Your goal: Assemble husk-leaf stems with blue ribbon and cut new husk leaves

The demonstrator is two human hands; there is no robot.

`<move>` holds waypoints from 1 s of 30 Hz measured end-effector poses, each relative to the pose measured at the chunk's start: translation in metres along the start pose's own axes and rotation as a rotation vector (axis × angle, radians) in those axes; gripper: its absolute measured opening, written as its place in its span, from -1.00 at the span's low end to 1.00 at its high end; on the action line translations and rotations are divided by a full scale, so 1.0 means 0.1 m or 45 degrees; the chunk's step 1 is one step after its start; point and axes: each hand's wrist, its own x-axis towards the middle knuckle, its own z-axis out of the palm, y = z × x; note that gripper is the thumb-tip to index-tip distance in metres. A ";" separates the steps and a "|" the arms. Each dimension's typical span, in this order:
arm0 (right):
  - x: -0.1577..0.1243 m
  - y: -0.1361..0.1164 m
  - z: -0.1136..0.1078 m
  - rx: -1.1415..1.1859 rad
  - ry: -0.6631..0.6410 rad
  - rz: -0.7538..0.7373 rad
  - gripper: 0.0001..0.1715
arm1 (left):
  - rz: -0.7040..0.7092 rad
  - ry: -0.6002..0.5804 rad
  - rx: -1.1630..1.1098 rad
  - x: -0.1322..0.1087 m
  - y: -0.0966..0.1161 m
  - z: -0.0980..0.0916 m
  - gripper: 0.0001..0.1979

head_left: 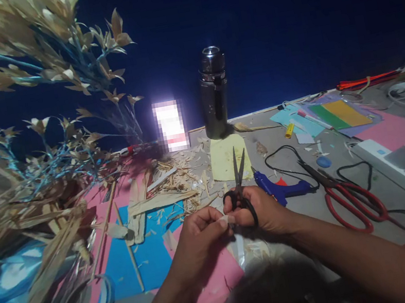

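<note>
My left hand (pixel 205 229) is closed, its thumb and fingertips pinching a small pale piece (pixel 224 219) that looks like dried husk. Around black-handled scissors (pixel 237 179) curl the fingers of my right hand (pixel 263 208); the blades point away from me, slightly apart. Its thumb and fingertip also touch the pale piece, so both hands meet there. Just right of the scissors lies a blue glue gun (pixel 282 189). Under and beyond the blades is a yellow paper sheet (pixel 223 161), and pink paper (pixel 220 286) lies beneath my left hand.
Dried-husk flowers on blue stems (pixel 77 43) rise at the left, over strips of husk (pixel 53 240). A dark flask (pixel 216 102) stands at the back beside a glowing screen (pixel 170 126). Red-handled scissors (pixel 346 199), a cord and a white divided box (pixel 402 173) lie right.
</note>
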 end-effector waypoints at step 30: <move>0.05 -0.08 0.01 0.228 -0.089 -0.004 -0.51 | -0.006 -0.001 -0.110 -0.01 0.05 0.12 -0.73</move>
